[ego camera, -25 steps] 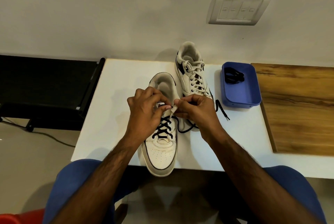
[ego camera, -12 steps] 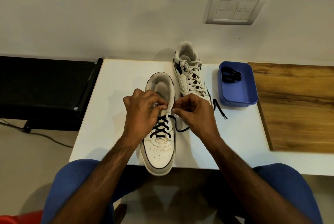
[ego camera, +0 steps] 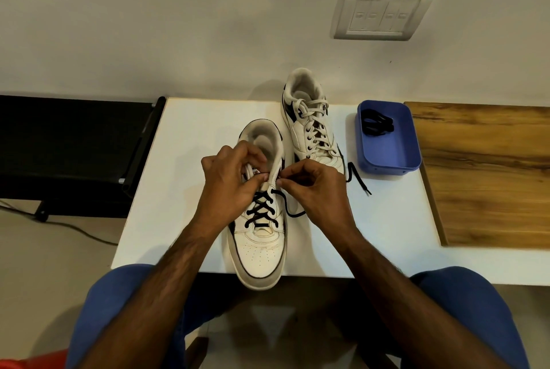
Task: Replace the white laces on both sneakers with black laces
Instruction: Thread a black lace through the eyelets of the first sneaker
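Observation:
The near white sneaker [ego camera: 260, 252] lies toe toward me on the white table [ego camera: 387, 234], with a black lace [ego camera: 262, 208] crossed through its lower eyelets. My left hand [ego camera: 229, 187] grips the sneaker's upper eyelet flap and tongue. My right hand [ego camera: 315, 190] pinches the black lace at an upper right eyelet; a loose loop of lace hangs below it and its free end [ego camera: 358, 181] trails to the right. Behind stands the second sneaker [ego camera: 311, 124], laced in white.
A blue tray [ego camera: 393, 157] at the right holds a bundled black lace [ego camera: 376, 124]. A wooden board [ego camera: 488, 172] lies right of the tray. A black stand [ego camera: 68, 148] sits left of the table. The wall runs close behind.
Both hands have shifted slightly up the sneaker toward its upper eyelets. The loop of black lace beside the shoe has grown shorter.

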### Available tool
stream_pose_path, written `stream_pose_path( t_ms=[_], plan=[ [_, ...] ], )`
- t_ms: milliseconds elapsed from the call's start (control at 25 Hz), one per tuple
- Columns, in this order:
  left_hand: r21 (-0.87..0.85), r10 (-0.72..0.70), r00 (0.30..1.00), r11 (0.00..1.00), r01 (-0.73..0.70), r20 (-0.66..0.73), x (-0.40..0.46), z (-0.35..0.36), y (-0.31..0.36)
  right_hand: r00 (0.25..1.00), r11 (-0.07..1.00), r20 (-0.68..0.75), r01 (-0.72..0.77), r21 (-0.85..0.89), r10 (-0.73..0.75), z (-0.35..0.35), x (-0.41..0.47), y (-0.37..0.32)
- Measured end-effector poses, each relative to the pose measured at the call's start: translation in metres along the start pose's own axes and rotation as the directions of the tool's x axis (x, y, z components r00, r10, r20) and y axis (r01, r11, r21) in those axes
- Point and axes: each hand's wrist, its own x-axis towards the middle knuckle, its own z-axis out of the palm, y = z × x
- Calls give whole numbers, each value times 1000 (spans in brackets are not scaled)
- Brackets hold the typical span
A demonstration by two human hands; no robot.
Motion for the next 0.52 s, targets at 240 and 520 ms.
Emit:
stream_pose_path(
  t_ms=[240, 520],
  plan=[
    [36, 81, 994, 996, -83, 69, -5, -4, 3, 999, 1000, -20, 25, -8, -25, 1, -1, 2],
    [74, 45, 987, 996, -57, 153, -3, -6, 4, 997, 999, 68, 34, 9, -34, -11, 7, 2]
  ],
)
